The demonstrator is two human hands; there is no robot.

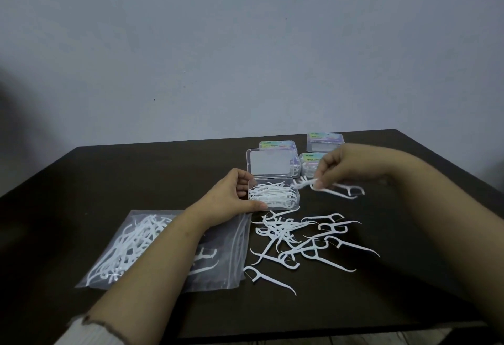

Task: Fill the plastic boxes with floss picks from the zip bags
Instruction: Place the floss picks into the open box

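We judged the floss picks (302,243) light, stiff and tangle-prone, best pinched mid-handle: right hand (336,168) fingers clamped on a few just right of the open box (274,194), left hand (231,194) fingers gripping its left wall.

Dim, flat light w/ soft shadows; right hand (331,166) is motion-blurred (fingertips esp.), edges are bowed by wide-angle distortion.
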